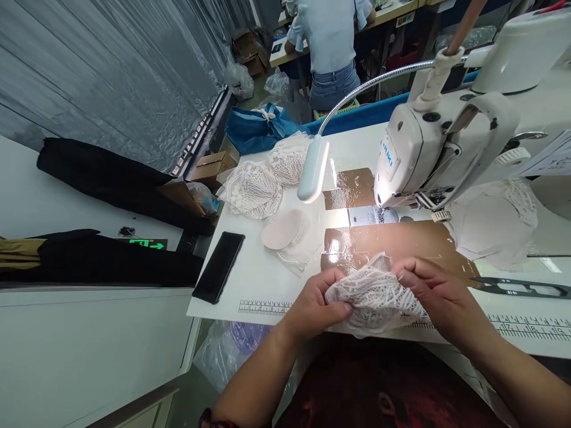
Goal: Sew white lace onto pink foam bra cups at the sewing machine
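A white lace bra cup [377, 294] is bunched between my hands at the table's front edge. My left hand [319, 303] pinches its left side, thumb on top. At the upper right edge of the lace, the fingertips of my right hand [430, 285] are closed on the fabric. Beyond the lace stands a white sewing machine [414, 148], its needle area lit. Left of it lie a pale oval pad [282, 229] on sheer fabric and two shaped lace cups [254, 187]. More white lace pieces [495, 223] are heaped to the right.
Thread snips [521, 288] lie at the right, near a ruler strip [526, 326] along the front edge. A black phone [219, 267] rests at the left. A lamp [313, 169] hangs over the table. Another person [332, 41] sits beyond the blue bag [252, 129].
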The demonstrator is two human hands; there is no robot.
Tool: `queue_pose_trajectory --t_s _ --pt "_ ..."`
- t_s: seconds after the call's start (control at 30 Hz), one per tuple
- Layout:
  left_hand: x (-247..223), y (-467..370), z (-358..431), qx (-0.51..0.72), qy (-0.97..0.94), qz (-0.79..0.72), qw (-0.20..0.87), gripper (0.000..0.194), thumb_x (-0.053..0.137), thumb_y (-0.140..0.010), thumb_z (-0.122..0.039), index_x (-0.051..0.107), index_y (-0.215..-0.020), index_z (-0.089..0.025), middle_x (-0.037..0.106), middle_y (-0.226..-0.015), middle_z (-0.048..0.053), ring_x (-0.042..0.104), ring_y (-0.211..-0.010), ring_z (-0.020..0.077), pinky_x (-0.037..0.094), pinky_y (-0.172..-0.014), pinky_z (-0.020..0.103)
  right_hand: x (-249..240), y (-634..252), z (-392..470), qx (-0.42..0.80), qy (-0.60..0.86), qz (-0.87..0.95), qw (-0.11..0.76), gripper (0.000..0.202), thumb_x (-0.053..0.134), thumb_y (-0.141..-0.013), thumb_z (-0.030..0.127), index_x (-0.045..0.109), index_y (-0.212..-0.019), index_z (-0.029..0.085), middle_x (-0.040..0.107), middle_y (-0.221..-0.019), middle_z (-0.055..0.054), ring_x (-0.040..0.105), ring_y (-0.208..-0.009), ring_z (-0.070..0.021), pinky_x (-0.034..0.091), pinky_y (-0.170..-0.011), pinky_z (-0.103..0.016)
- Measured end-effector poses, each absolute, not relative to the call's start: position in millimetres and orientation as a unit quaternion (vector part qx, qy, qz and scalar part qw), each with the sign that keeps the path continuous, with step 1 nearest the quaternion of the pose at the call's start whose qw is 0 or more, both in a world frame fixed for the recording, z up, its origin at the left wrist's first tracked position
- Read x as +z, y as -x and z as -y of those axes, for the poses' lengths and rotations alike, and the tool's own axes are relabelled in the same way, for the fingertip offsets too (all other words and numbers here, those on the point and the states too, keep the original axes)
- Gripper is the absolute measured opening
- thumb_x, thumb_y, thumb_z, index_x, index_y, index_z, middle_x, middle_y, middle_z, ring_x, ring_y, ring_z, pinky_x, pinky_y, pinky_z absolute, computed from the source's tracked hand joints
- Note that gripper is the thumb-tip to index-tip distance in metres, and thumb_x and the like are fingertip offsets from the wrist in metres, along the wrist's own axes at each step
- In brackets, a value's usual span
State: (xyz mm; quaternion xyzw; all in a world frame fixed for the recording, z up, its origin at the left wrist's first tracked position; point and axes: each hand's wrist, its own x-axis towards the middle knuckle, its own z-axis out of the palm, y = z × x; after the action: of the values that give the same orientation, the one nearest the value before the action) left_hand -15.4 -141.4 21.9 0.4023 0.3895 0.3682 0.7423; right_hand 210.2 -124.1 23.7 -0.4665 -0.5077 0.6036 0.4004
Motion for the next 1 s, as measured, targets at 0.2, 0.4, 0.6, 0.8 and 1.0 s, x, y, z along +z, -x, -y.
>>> queue_pose_trajectory --t_s 0.2,0.4,0.6,0.8,1.0 --pt "25.5 16.0 139.4 0.356 -0.452 -0.401 0.713 0.034 0.07 -0.08 -0.029 0.055 -0.108 -0.017 0.06 -0.089 0.002 0.056 -0.075 0.0123 0.046 -0.069 0.023 29.9 -217.6 122.3 0.535 0.467 0.62 0.334 0.027 0.062 -0.089 0.047 0.066 -0.079 0.023 0.065 -0.08 -0.002 0.061 -0.076 -0.0201 0.049 -0.069 -0.03" --pt "44.0 27.4 126.1 0.351 -0.634 -0.456 0.516 0.059 0.069 -0.08 -0.023 0.05 -0.135 -0.022 0.05 -0.142 0.011 0.048 -0.132 0.0269 0.039 -0.111 0.039 37.5 -211.9 125.4 0.522 0.444 0.662 0.304 0.022 0.061 -0.092 0.041 0.067 -0.08 0.023 0.065 -0.071 0.001 0.059 -0.064 -0.0145 0.045 -0.058 -0.025" --pt "52.7 7.6 116.3 0.278 -0.707 -0.398 0.515 0.03 0.068 -0.083 -0.031 0.067 -0.107 -0.013 0.066 -0.091 0.006 0.061 -0.081 0.0174 0.051 -0.073 0.028 39.7 -205.7 121.4 0.467 0.427 0.701 0.33 0.017 0.06 -0.093 0.035 0.067 -0.083 0.024 0.068 -0.074 0.003 0.061 -0.065 -0.0121 0.046 -0.059 -0.023" --pt "50.1 2.6 114.0 0.274 -0.694 -0.396 0.534 0.028 0.066 -0.087 -0.035 0.067 -0.098 -0.01 0.062 -0.08 0.004 0.055 -0.072 0.0133 0.045 -0.065 0.024 41.6 -206.9 118.2 0.376 0.465 0.712 0.369 0.018 0.062 -0.091 0.032 0.066 -0.076 0.022 0.072 -0.078 0.001 0.065 -0.07 -0.0132 0.048 -0.062 -0.024" --pt "53.4 1.8 110.5 0.297 -0.664 -0.397 0.559 0.023 0.065 -0.089 -0.032 0.069 -0.095 -0.011 0.061 -0.079 0.002 0.054 -0.071 0.0108 0.044 -0.065 0.021 38.1 -208.6 118.8 0.322 0.487 0.71 0.393 0.018 0.064 -0.088 0.03 0.066 -0.072 0.023 0.073 -0.072 0.002 0.065 -0.062 -0.012 0.048 -0.055 -0.023"
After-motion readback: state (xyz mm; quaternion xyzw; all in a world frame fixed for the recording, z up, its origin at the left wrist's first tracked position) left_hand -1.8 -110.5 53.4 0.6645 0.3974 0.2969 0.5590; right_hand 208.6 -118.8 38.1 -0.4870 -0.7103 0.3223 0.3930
